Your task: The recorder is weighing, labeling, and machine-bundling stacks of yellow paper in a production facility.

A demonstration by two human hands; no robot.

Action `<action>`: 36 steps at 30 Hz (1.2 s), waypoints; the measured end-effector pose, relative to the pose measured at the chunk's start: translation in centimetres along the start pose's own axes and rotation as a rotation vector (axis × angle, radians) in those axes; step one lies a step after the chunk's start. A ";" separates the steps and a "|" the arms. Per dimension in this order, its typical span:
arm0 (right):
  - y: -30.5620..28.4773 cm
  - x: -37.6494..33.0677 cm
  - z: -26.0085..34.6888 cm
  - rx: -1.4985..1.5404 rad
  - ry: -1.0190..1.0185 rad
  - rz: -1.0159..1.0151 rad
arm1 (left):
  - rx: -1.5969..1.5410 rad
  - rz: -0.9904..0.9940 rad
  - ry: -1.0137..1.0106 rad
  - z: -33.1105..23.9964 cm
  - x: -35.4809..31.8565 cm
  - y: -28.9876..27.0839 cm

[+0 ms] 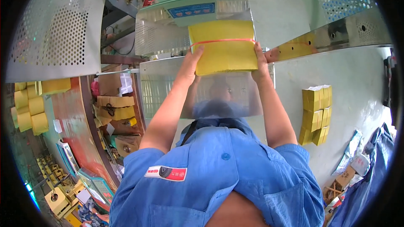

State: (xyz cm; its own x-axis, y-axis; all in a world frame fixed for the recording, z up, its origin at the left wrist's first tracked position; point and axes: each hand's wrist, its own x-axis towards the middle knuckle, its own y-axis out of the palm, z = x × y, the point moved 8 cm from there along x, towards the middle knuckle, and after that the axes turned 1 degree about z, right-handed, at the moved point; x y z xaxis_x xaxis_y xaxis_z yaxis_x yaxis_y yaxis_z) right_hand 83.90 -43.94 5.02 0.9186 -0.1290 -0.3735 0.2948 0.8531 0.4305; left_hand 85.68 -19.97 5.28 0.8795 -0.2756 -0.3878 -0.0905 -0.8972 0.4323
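Note:
A thick bundle of yellow paper [226, 58], slightly curved on top, is between my two hands over a shiny metal work surface [162, 88]. A red band [223, 40] runs across the bundle. My left hand [192, 62] grips its left side, thumb along the edge. On the opposite side my right hand [260, 62] is closed round the right edge. The fingers beneath the bundle are hidden. Both forearms reach forward, and the polished metal mirrors them.
Perforated metal panels [54, 29] flank the machine, with a steel rail [328, 35] at right. Stacked yellow bundles [316, 113] stand on the right floor; more yellow bundles [31, 108] lie far left. A reddish tabletop [80, 130] and shelf items are at left, a blue tarp [370, 176] at lower right.

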 end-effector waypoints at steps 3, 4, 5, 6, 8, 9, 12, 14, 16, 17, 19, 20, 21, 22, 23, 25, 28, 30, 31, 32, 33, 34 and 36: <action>-3.9 2.3 -1.7 0.014 -0.120 -0.062 | 0.049 -0.014 0.041 -0.6 0.3 1.3; -3.7 2.5 -1.5 0.019 -0.177 -0.062 | 0.052 -0.001 0.037 -0.7 0.2 1.4; -3.9 2.2 -1.4 0.023 -0.172 -0.053 | 0.055 0.012 0.033 -0.9 0.1 1.5; -1.8 1.2 -0.7 0.062 -0.057 0.005 | 0.059 -0.014 0.041 -1.1 -0.4 0.8; -0.3 0.5 -0.6 0.100 0.046 0.061 | 0.087 -0.039 0.061 -1.4 -0.6 1.0; -0.7 0.6 -0.6 0.073 0.002 0.043 | 0.089 -0.039 0.067 -1.6 -0.6 1.0; -1.0 1.2 -0.9 0.027 -0.022 0.071 | 0.032 -0.021 0.061 -2.0 -1.3 1.1; -0.8 1.1 -1.4 0.009 0.003 0.117 | 0.004 -0.147 0.091 -1.8 -2.6 0.6; 1.6 -1.1 1.1 -0.112 -0.369 0.331 | 0.069 -0.213 0.141 -1.2 -4.6 -0.5; 1.7 -1.8 0.6 -0.105 -0.368 0.336 | 0.129 -0.269 0.186 -1.1 -5.7 -1.3; -0.7 -2.9 -1.5 -0.333 -0.220 -0.004 | 0.212 -0.359 0.197 -0.3 -8.6 -2.1; -0.9 -3.9 -1.6 -0.326 -0.215 -0.003 | 0.289 -0.442 0.209 -0.1 -10.2 -2.9; -0.3 -5.6 -0.7 -0.364 -0.210 -0.042 | 0.299 -0.456 0.209 0.3 -12.0 -3.8; -0.3 -6.8 0.0 -0.405 -0.210 -0.091 | 0.472 -0.558 0.208 0.4 -13.8 -4.9; -1.4 -7.1 -0.2 -0.531 -0.190 -0.094 | 0.645 -0.656 0.205 0.3 -15.5 -6.0; -3.0 -7.2 0.2 -0.562 -0.198 -0.086 | 0.507 -0.685 0.242 0.5 -16.8 -6.1; -3.0 -6.7 1.5 -0.629 -0.254 -0.080 | 0.244 -0.664 0.225 0.9 -16.7 -8.8; -3.0 -5.4 1.4 -0.507 -0.204 -0.053 | 0.001 -0.648 0.135 2.5 -14.1 -11.1; -1.9 -5.4 2.6 -0.491 -0.197 -0.022 | -0.137 -0.523 0.072 3.5 -11.9 -11.1; -1.7 -3.8 0.0 -0.456 -0.064 -0.016 | -0.126 -0.476 0.057 3.7 -11.0 -11.8; -2.5 -2.4 -2.1 -0.415 0.058 -0.043 | -0.035 -0.415 0.041 4.2 -9.6 -11.7; 0.0 -3.2 -3.1 -0.420 0.269 -0.025 | 0.053 -0.356 0.022 5.0 -8.9 -12.1; 1.8 -2.3 -3.9 -1.028 -0.189 0.099 | -0.059 -0.119 -0.015 5.2 -8.6 -10.9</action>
State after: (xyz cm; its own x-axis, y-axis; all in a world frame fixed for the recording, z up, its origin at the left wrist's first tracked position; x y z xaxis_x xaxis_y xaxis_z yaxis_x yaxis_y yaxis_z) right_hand 81.27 -40.16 3.43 0.9788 -0.0361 -0.2018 -0.0681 0.8712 -0.4862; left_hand 76.65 -9.60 -0.30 0.8752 -0.1744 -0.4511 0.0419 -0.9019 0.4300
